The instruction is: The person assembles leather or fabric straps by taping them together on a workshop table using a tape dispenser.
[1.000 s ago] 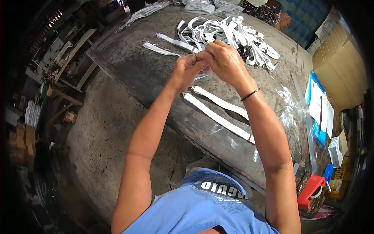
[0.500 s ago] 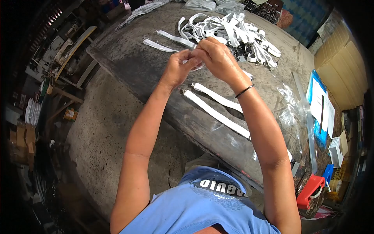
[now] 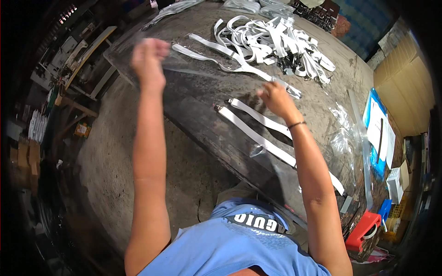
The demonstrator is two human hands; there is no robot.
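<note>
My left hand [image 3: 149,62] is raised over the table's left edge, its fingers curled and smeared by motion. A faint clear film shows to its right. Closed with bent fingers, my right hand [image 3: 277,100] is just below the joined end of a white Y-shaped pair of suspenders [image 3: 248,68]; what its fingers hold, if anything, I cannot make out. The two loose strap ends of that pair point left, toward my left hand. Nearer to me lies another pair of white straps [image 3: 258,135] with metal clips at their left ends, partly hidden by my right forearm.
A tangled heap of white straps [image 3: 276,39] with dark clips lies at the back of the dark table [image 3: 193,96]. Clear plastic [image 3: 343,133] and a long ruler-like strip [image 3: 361,147] are on the right. A red tape dispenser [image 3: 363,231] and a cardboard box [image 3: 403,83] stand beyond.
My hands were together over the suspenders and have parted. The left swung out to the left; the right moved down and right. The suspenders' fork now shows.
</note>
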